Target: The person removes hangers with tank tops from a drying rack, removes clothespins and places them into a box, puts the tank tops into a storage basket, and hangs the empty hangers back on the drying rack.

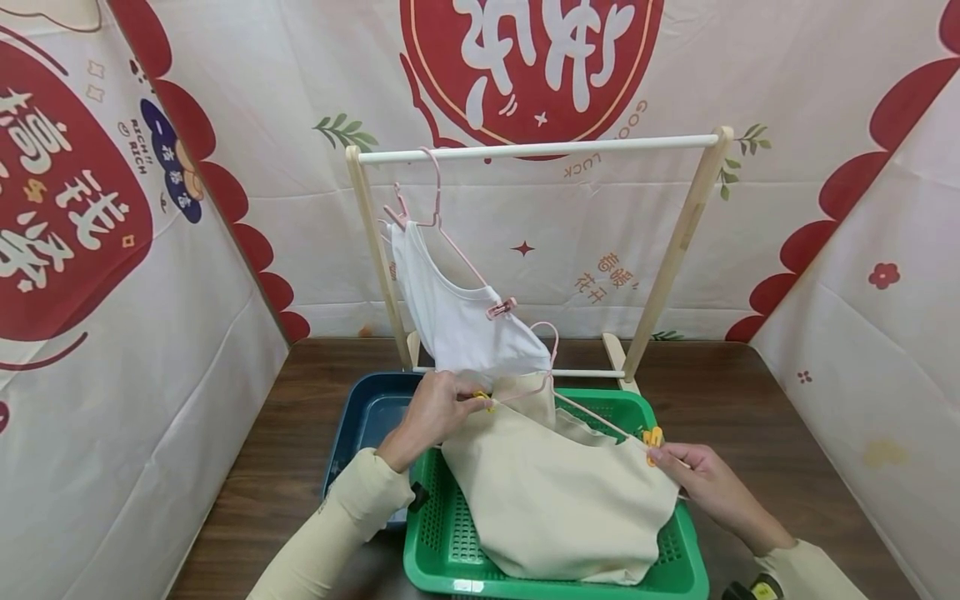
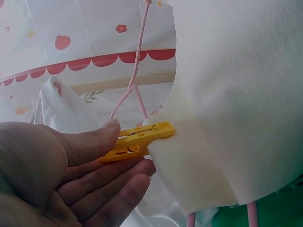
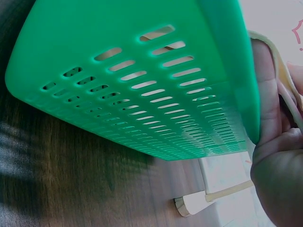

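A cream garment with a curved neckline hangs on a pink hanger over the green basket. My left hand pinches a yellow clothespin between thumb and fingers; its jaws are at the garment's left shoulder edge. At the opposite shoulder, my right hand grips the garment's corner, thumb right by a second yellow clothespin. In the right wrist view, the fingers are wrapped by the cream cloth beside the basket rim, which partly hides them.
The green basket stands on the brown table, beside a dark blue tray. Behind, a rack with a white rail holds a white garment on a pink hanger, with a pink clip.
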Demonstrator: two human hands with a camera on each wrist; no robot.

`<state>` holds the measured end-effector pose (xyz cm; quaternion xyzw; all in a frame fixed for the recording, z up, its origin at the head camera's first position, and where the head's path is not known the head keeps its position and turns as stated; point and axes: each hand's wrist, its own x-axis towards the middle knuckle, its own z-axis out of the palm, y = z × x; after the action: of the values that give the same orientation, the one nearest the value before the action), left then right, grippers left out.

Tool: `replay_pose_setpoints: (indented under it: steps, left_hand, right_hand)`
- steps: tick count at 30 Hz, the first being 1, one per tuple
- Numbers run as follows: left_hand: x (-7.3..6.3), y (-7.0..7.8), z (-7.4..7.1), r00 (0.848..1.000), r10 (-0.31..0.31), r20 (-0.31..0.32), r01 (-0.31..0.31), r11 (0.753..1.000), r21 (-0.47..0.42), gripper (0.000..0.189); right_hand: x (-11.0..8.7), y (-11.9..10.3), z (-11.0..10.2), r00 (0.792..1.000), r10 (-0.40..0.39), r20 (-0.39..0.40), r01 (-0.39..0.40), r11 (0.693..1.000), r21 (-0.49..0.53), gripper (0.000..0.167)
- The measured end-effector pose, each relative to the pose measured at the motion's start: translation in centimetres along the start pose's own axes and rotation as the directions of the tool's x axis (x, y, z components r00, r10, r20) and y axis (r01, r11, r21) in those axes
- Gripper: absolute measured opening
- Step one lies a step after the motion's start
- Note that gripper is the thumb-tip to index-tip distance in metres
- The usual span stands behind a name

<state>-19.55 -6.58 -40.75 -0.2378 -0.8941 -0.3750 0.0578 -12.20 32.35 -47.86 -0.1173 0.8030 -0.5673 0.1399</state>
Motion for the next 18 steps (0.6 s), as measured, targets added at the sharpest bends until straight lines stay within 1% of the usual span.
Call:
replay_pose_setpoints:
  steps: [7, 18]
  left_hand:
    - [-0.18, 0.15, 0.14, 1.0, 0.017, -0.027, -0.016, 1.0, 0.024, 0.007]
    - [-0.31, 0.24, 0.11, 0.999, 0.013, -0.041, -0.012, 1.0, 0.011, 0.007]
  right_hand:
    - [-0.03, -0.03, 0.07, 1.0, -0.008, -0.003, 0.008, 1.0, -0.002, 0.034]
    - [-0.02, -0.05, 0.03, 1.0, -0.014, 0.011, 0.014, 1.0, 0.01, 0.034]
